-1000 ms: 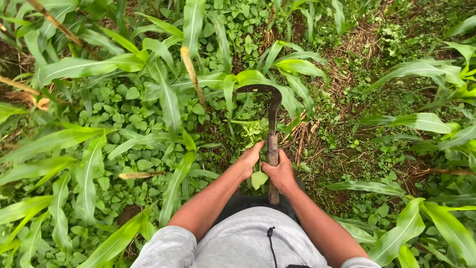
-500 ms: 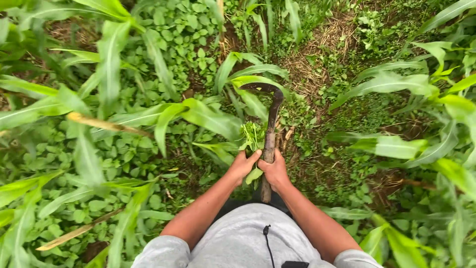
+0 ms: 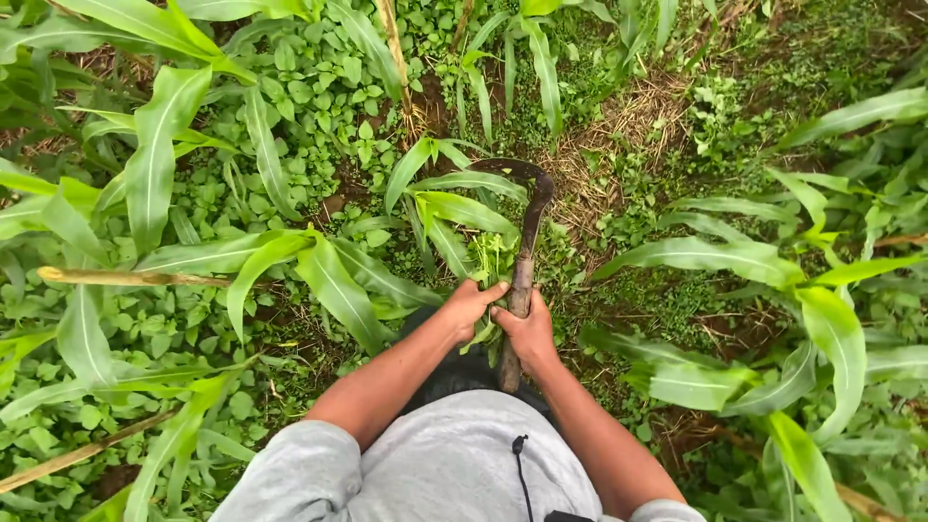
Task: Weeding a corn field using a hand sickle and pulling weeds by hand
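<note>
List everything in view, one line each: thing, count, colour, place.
sickle: one, dark curved blade on a brown wooden handle, centre, upright, handle in the right hand
weed bunch: one, green, centre, gripped by the left hand beside the handle
maize plants: many, bright green long leaves, left, top and right
low weeds: many, dark green small leaves, covering the ground on the left
dry stalks: a few, tan, left side and top centre
dry grass: a patch, straw colour, upper right of centre
shirt: one, grey, bottom centre
left hand: on the weed bunch
right hand: around the sickle handle
</note>
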